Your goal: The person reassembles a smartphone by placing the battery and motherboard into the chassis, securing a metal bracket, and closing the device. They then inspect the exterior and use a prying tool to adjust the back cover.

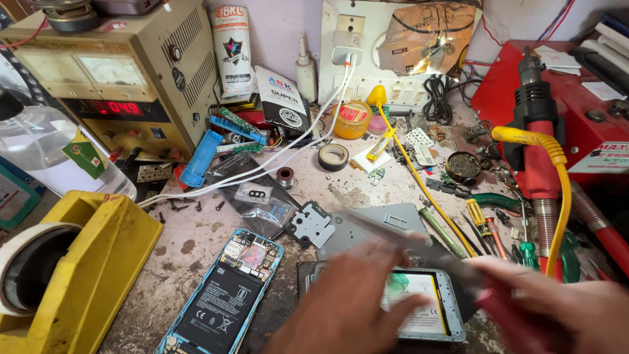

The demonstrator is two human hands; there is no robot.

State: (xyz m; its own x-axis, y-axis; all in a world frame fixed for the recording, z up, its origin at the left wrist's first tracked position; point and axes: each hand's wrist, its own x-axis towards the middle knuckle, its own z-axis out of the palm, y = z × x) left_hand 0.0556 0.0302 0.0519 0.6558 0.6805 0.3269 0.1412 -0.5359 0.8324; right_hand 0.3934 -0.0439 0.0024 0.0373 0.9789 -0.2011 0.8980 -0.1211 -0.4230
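1. My left hand (341, 308) lies flat, fingers together, pressing on the opened grey phone (419, 305) at the near edge of the surface (196, 242); it clamps nothing.
2. My right hand (557, 308) is blurred, closed around a red-handled tool (452, 259) whose long metal blade slants up and left over the grey phone.
3. Left of my left hand lies a second opened phone (226, 298) with a blue frame, its black battery and circuit board exposed.
4. Just beyond both hands sits a grey metal plate (380, 229), with screwdrivers (481, 226) to its right.
5. Far left of my hands stands a yellow tape dispenser (78, 262).
6. Beyond my right hand a red hot-air gun (534, 124) stands upright.
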